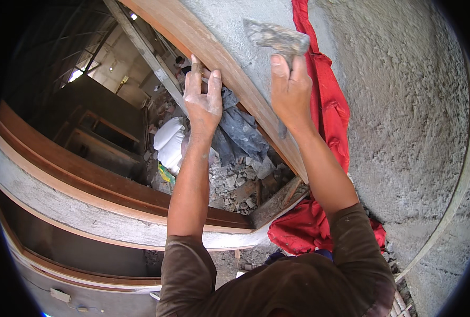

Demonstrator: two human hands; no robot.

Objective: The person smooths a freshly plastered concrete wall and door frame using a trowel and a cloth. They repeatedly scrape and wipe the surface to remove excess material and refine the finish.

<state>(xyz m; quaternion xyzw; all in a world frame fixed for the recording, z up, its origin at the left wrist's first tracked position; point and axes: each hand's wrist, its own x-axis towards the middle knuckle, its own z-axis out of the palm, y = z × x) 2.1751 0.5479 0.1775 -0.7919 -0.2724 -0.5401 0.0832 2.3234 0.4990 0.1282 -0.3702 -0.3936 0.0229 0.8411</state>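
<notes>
My right hand (289, 92) grips the handle of a mortar-caked trowel (277, 37), its blade lying against the grey rendered wall (404, 105) just beside the wooden window frame (219, 58). My left hand (203, 98) presses flat on the inner edge of that frame, fingers together and pointing up. Both forearms reach up from brown sleeves at the lower edge.
A red cloth (327, 105) hangs down the wall along the frame and bunches at the sill (303, 227). Through the opening lie rubble (240, 182), grey and white sacks (169, 142) and a far person. Wooden sill and ledge (87, 179) curve to the left.
</notes>
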